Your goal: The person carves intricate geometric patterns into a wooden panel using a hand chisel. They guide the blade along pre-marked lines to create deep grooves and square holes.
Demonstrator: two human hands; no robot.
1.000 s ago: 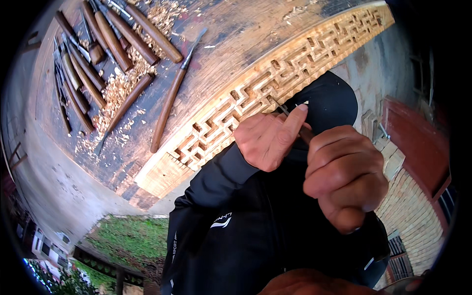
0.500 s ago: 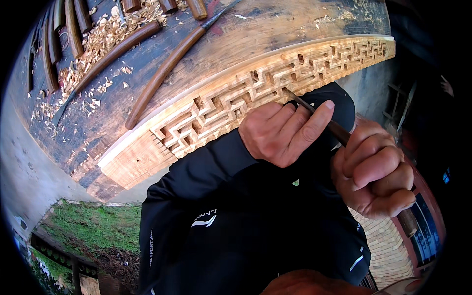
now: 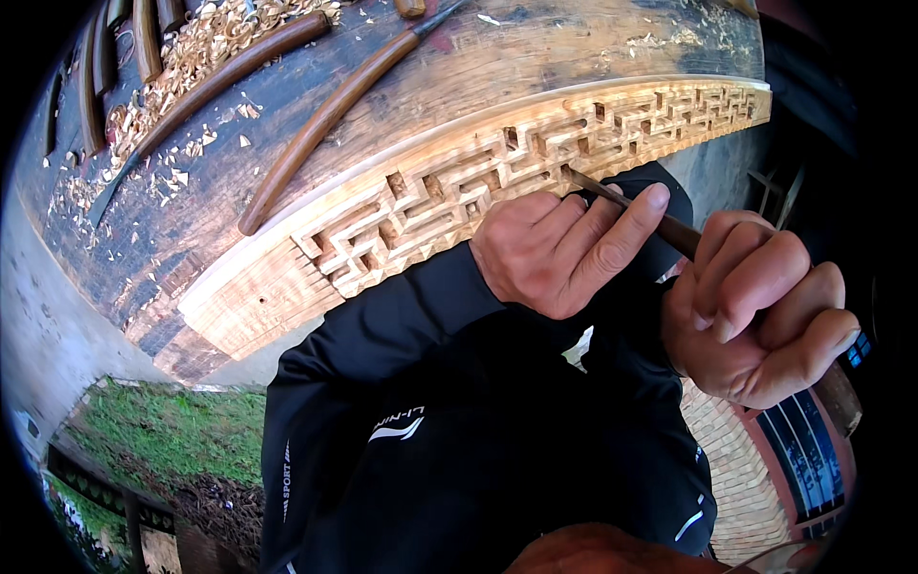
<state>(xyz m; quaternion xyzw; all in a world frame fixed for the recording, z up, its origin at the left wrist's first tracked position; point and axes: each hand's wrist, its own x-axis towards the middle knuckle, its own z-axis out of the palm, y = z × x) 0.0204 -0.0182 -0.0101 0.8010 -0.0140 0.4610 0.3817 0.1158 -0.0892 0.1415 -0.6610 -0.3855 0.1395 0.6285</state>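
A long pale board carved with an angular fretwork lies along the near edge of the workbench. The steel tip of a wood-handled chisel sits in a recess near the board's middle, slanting down from the right. My left hand is closed on the chisel's shank beside the board's lower edge, index finger lying along it. My right hand grips the chisel handle farther right, fingers wrapped round it, the handle's end showing below the little finger.
The worn workbench carries several other chisels and gouges at upper left, among wood shavings. Beyond it lie grass, concrete paving and a brick surface. My dark-sleeved forearms and body fill the lower middle.
The view has swung, so the board sits flatter and the loose chisels higher left. My right hand appears farther right and higher, still on the chisel; my left hand stays near the tip.
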